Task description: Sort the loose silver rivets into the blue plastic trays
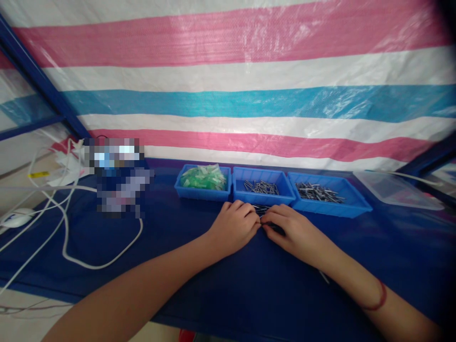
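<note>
My left hand (233, 227) and my right hand (294, 232) meet at the middle of the dark blue tabletop (228, 289). Their fingers are bent and closed, with the fingertips almost touching. Whatever sits between the fingertips is too small and too covered to name. Just beyond them lies a small pile of thin metal pins (261, 209), partly hidden by both hands. Behind the hands, the middle blue bin (263, 194) holds similar metal pins (262, 186). In the right blue bin (351, 206) are more thin metal pieces (318, 192).
To the left, a third blue bin (203, 194) contains small green plastic bags (203, 177). White cables (67, 237) loop over the table's left side. A clear plastic lid (399, 190) lies at the right. Striped sheeting (228, 104) hangs behind. One thin piece (324, 277) lies by my right forearm.
</note>
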The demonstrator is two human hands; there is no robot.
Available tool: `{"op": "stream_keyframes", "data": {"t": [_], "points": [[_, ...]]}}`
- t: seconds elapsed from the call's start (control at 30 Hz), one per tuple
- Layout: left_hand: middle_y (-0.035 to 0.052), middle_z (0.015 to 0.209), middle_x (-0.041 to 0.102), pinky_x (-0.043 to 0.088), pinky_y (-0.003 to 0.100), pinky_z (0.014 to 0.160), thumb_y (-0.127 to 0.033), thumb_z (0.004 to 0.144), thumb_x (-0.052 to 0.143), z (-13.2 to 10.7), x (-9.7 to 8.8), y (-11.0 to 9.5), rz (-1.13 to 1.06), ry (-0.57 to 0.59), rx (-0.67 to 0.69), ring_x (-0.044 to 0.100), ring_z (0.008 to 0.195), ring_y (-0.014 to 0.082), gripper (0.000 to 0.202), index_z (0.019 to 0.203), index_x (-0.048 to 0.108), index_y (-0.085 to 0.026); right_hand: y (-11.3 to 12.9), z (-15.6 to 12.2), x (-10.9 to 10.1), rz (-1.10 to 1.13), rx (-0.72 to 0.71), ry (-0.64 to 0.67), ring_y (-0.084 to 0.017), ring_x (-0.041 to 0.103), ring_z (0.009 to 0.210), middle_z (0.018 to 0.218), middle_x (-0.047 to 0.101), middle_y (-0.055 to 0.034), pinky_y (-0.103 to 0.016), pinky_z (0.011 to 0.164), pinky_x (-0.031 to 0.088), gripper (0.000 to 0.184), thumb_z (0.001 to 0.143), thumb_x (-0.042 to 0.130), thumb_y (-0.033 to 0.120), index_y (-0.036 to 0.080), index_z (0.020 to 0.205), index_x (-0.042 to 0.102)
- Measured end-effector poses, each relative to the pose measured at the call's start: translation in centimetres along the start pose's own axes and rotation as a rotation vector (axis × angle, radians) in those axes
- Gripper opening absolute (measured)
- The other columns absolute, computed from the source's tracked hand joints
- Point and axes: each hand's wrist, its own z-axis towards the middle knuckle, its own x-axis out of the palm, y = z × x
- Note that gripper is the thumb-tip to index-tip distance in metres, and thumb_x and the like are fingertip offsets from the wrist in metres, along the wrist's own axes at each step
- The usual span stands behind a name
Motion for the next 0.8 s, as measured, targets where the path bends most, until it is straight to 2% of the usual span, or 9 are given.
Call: {"op": "stream_keyframes", "data": {"t": [0.13, 0.33, 0.5, 0.63, 0.8], "points": [[0.0035, 0.101, 0.062, 0.034, 0.035, 0.078, -0.031, 0.093, 0.048, 0.0, -0.1, 0.0, -0.047, -0.003, -0.025, 0.05, 0.098, 0.0205, 0.02, 0.095, 0.063, -0.019, 0.0, 0.0, 0.1, 0.001, 0.014, -0.019, -0.02, 0.055, 0.084, 0.086, 0.059, -0.0054, -0.035, 0.075, 0.046, 0.008, 0.086, 0.05, 0.014, 0.019, 0.086, 0.057], [0.0022, 0.099, 0.064, 0.035, 0.034, 0.079, -0.029, 0.091, 0.051, 0.0, -0.2, 0.3, -0.152, -0.051, -0.043, 0.053, 0.098, 0.0203, 0.016, 0.088, 0.063, -0.02, 0.2, 0.1, -0.1, 0.071, 0.006, -0.048, -0.02, 0.055, 0.086, 0.089, 0.06, -0.0057, -0.035, 0.077, 0.045, 0.013, 0.089, 0.045, 0.014, 0.02, 0.088, 0.056], [0.001, 0.093, 0.068, 0.037, 0.032, 0.081, -0.028, 0.092, 0.048, 0.2, -0.6, 0.2, -0.401, -0.167, -0.119, 0.059, 0.091, 0.0169, 0.016, 0.092, 0.062, -0.02, 0.3, 0.0, 0.0, 0.309, 0.137, -0.153, -0.015, 0.056, 0.073, 0.085, 0.06, -0.0025, -0.029, 0.066, 0.045, 0.007, 0.087, 0.05, 0.019, 0.021, 0.089, 0.057], [0.0024, 0.091, 0.068, 0.044, 0.027, 0.078, -0.03, 0.086, 0.058, 0.3, -0.5, -0.1, -0.657, -0.286, -0.201, 0.062, 0.084, 0.0153, 0.019, 0.101, 0.06, -0.019, 0.5, 0.0, 0.3, 0.546, 0.246, -0.206, -0.015, 0.057, 0.07, 0.081, 0.062, -0.0019, -0.027, 0.062, 0.046, 0.009, 0.087, 0.053, 0.029, 0.021, 0.09, 0.058], [0.0021, 0.084, 0.069, 0.046, 0.025, 0.074, -0.027, 0.086, 0.058, 0.2, -0.3, -0.2, -0.769, -0.309, -0.24, 0.062, 0.077, 0.014, 0.013, 0.089, 0.064, -0.017, 1.2, 0.1, 0.4, 0.778, 0.275, -0.223, -0.015, 0.06, 0.072, 0.081, 0.063, -0.0031, -0.027, 0.064, 0.049, 0.017, 0.086, 0.057, 0.036, 0.02, 0.091, 0.057]]}}
